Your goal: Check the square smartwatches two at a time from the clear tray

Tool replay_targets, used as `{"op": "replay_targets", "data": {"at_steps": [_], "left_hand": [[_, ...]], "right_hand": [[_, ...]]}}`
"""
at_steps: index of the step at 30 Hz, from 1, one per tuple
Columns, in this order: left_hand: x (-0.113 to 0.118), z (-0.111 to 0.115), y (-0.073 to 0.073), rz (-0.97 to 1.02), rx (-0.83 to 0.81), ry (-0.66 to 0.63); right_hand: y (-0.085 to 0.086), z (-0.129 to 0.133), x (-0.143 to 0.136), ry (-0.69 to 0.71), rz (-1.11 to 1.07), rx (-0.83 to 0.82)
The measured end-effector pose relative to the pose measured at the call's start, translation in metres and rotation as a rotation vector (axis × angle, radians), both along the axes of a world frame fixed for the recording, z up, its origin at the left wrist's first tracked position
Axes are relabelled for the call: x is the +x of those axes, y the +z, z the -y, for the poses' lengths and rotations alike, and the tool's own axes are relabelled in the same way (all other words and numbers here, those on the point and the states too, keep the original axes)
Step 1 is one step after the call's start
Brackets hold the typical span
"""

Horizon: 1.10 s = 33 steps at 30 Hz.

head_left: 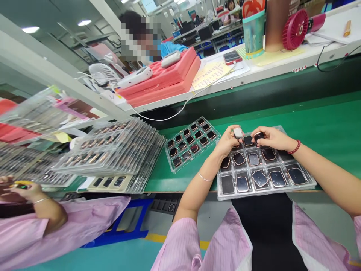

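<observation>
My left hand (225, 142) pinches a small square watch case (238, 132), its pale side facing me, above the far left part of a clear plastic tray (267, 192). My right hand (273, 138) has its fingers closed around a dark-faced square watch case (258, 136) at the tray's far row; whether it is lifted clear, I cannot tell. Between the hands lies another watch case (248, 140). Several more with dark glass faces and gold-coloured rims fill the nearer rows. A tilted one (260, 178) sits in the front row, whose left compartment (227, 184) holds no watch case.
A second filled tray (193, 141) lies left on the green bench (324, 124). Beyond it rises a tall stack of trays (118, 146). A shelf (270, 69) runs behind, bearing a pink fan (295, 29) and red foam (163, 77). A co-worker's hand (26, 190) is at left.
</observation>
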<state>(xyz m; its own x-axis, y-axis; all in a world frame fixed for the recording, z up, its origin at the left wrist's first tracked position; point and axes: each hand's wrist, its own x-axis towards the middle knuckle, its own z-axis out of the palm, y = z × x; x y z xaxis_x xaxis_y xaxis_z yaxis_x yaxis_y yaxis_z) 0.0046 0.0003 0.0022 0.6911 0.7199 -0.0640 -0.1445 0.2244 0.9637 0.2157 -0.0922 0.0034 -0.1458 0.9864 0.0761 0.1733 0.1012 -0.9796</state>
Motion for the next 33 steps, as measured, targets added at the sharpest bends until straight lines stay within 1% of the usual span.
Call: {"op": "replay_targets", "data": {"at_steps": [2,3,4,6,8,9,10,11,12,13,15,17,18,20,21,23,24,25,27,28,30,33], "left_hand": [[-0.003,0.016,0.021,0.037,-0.091,-0.105],[-0.006,0.029,0.034,0.068,-0.128,-0.206],[-0.01,0.045,0.05,0.12,-0.149,-0.329],[-0.018,0.078,0.083,0.246,-0.179,-0.616],[-0.026,0.109,0.114,0.304,-0.251,-0.86],[-0.03,0.121,0.126,0.318,-0.273,-0.973],[-0.034,0.132,0.135,0.298,-0.262,-1.056],[-0.038,0.141,0.142,0.289,-0.258,-1.073],[-0.041,0.147,0.145,0.29,-0.259,-1.031],[-0.044,0.152,0.146,0.296,-0.266,-0.963],[-0.048,0.153,0.142,0.322,-0.277,-0.797],[-0.047,0.139,0.135,0.317,-0.213,-0.682],[-0.045,0.125,0.13,0.301,-0.147,-0.613],[-0.035,0.09,0.115,0.253,0.01,-0.411],[-0.028,0.071,0.105,0.235,0.061,-0.273],[-0.012,0.035,0.079,0.153,0.062,-0.096],[-0.004,0.022,0.064,0.094,0.027,-0.056],[0.003,0.012,0.049,0.038,-0.008,-0.043],[0.011,0.002,0.024,-0.04,-0.043,-0.066],[0.013,0.0,0.014,-0.058,-0.049,-0.091],[0.012,0.001,0.003,-0.069,-0.042,-0.122],[0.006,0.002,-0.001,-0.069,-0.003,-0.097]], "right_hand": [[-0.001,0.0,0.0,-0.016,0.01,-0.001],[-0.001,0.0,0.001,-0.023,0.017,0.002],[-0.001,0.0,0.001,-0.027,0.023,0.006],[-0.002,0.0,0.002,-0.029,0.024,-0.002],[-0.002,-0.001,0.003,-0.03,0.003,-0.04],[-0.002,-0.002,0.005,-0.034,-0.025,-0.068],[-0.002,-0.003,0.006,-0.043,-0.069,-0.096],[-0.001,-0.004,0.008,-0.057,-0.132,-0.119],[0.002,-0.004,0.01,-0.072,-0.213,-0.137],[0.007,-0.002,0.011,-0.088,-0.303,-0.151],[0.021,0.005,0.012,-0.097,-0.465,-0.169],[0.043,0.02,0.007,-0.056,-0.566,-0.182],[0.055,0.03,0.002,-0.015,-0.595,-0.188],[0.082,0.056,-0.014,0.09,-0.636,-0.18],[0.095,0.07,-0.024,0.148,-0.649,-0.17],[0.118,0.098,-0.045,0.275,-0.656,-0.18],[0.128,0.11,-0.054,0.34,-0.661,-0.202],[0.135,0.121,-0.062,0.398,-0.669,-0.222],[0.147,0.138,-0.074,0.458,-0.685,-0.269],[0.151,0.143,-0.077,0.467,-0.696,-0.298],[0.156,0.151,-0.081,0.46,-0.716,-0.358],[0.159,0.154,-0.085,0.437,-0.733,-0.411]]}}
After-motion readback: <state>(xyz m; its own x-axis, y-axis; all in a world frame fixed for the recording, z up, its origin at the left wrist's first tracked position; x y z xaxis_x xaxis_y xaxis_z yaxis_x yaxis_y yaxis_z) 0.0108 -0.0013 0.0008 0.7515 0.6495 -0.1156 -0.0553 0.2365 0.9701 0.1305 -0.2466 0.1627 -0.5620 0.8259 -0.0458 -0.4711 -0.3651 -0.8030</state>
